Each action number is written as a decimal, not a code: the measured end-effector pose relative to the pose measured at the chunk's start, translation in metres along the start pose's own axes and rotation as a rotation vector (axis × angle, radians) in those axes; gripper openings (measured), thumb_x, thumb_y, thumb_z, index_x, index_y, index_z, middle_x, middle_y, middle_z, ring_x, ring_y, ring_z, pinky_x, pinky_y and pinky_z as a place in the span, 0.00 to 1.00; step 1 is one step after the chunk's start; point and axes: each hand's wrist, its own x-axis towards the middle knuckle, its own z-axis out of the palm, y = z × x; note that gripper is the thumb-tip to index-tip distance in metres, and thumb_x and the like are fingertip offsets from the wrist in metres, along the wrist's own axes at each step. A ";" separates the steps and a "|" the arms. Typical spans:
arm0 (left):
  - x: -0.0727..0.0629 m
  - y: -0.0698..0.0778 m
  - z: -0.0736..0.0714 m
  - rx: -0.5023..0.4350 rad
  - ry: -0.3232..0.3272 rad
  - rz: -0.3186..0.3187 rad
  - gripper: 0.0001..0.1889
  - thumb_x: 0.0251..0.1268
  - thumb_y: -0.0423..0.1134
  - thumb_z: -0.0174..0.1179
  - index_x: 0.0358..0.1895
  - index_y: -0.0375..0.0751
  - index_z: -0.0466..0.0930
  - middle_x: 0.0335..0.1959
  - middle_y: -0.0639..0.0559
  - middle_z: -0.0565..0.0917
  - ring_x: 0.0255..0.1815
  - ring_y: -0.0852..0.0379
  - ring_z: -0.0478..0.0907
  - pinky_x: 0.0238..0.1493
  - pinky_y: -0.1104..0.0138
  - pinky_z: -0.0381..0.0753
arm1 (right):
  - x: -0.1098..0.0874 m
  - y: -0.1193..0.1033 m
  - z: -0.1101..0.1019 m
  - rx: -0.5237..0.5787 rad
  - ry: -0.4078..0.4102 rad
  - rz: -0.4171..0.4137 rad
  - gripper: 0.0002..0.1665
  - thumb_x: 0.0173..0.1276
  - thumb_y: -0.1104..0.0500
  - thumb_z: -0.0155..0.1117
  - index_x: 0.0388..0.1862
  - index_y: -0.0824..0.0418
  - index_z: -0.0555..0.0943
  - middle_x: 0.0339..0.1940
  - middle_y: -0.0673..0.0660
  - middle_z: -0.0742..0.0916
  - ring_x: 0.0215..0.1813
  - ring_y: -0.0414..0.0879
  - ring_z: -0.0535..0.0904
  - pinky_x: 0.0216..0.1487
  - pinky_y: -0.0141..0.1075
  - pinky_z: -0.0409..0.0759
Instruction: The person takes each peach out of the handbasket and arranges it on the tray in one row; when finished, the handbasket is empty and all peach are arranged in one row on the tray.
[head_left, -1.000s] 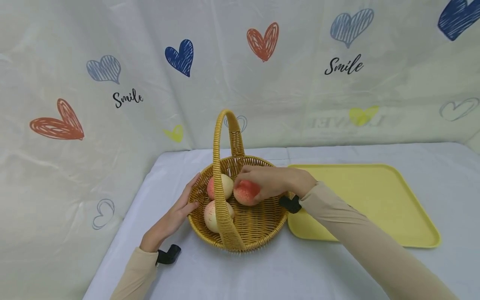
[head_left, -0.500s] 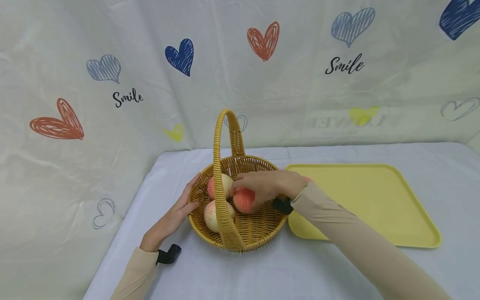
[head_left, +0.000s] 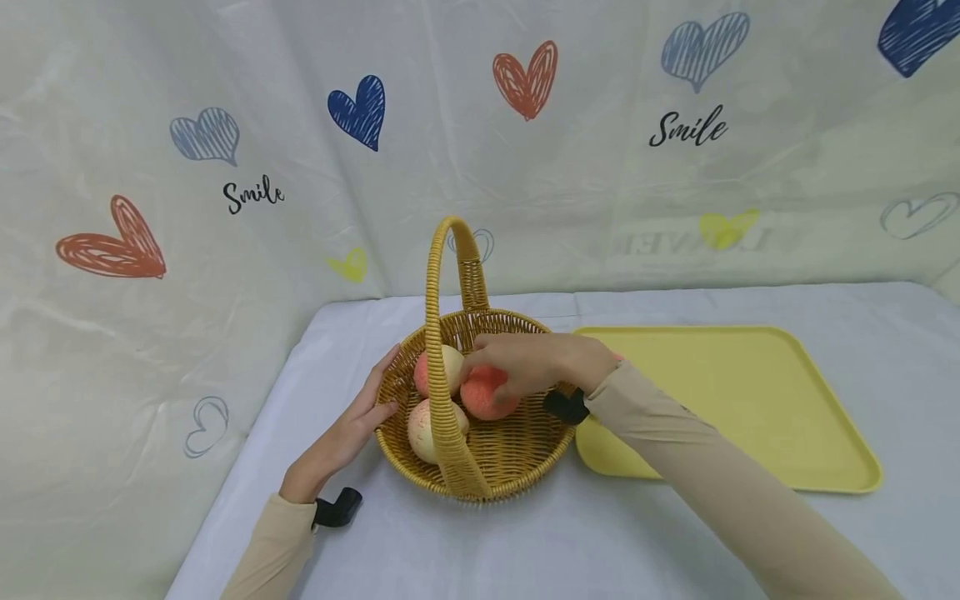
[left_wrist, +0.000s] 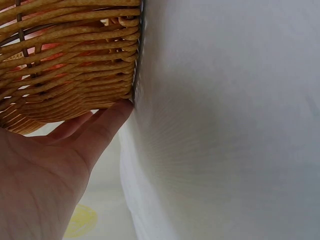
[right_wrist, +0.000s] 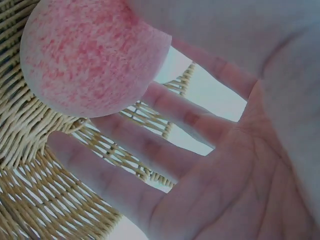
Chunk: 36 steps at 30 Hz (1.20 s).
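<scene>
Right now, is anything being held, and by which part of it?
Yes: the right hand holds the red peach by its upper part; the left hand touches the basket from outside.

We see a round, golden-brown wicker basket (head_left: 521,450) standing upright on the worktop (head_left: 420,554), nearer its left edge than its right, a tall handle (head_left: 434,300) arching overhead. Inside, near the middle, we see a pink-red speckled peach (head_left: 486,401) gripped by the right hand (head_left: 536,360).
</scene>
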 end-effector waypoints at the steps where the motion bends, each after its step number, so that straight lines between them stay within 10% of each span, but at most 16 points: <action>1: 0.000 0.000 0.000 0.001 0.000 -0.003 0.40 0.80 0.32 0.40 0.87 0.55 0.35 0.88 0.51 0.37 0.87 0.48 0.31 0.80 0.40 0.37 | 0.000 0.000 0.000 0.001 -0.001 0.006 0.28 0.69 0.64 0.73 0.67 0.52 0.82 0.57 0.50 0.79 0.60 0.45 0.75 0.66 0.43 0.74; 23: -0.002 0.002 0.000 -0.004 -0.009 -0.005 0.39 0.80 0.33 0.41 0.87 0.56 0.35 0.88 0.51 0.38 0.87 0.47 0.33 0.80 0.39 0.39 | 0.002 -0.009 0.006 0.005 -0.249 0.097 0.26 0.60 0.60 0.80 0.56 0.43 0.84 0.54 0.45 0.79 0.56 0.42 0.73 0.60 0.37 0.75; 36: 0.000 -0.001 0.001 -0.015 -0.005 0.004 0.40 0.80 0.32 0.41 0.87 0.58 0.36 0.87 0.52 0.39 0.87 0.48 0.33 0.80 0.40 0.39 | 0.001 -0.006 0.005 0.022 -0.098 0.052 0.17 0.73 0.56 0.71 0.60 0.51 0.83 0.60 0.53 0.77 0.59 0.45 0.73 0.65 0.42 0.74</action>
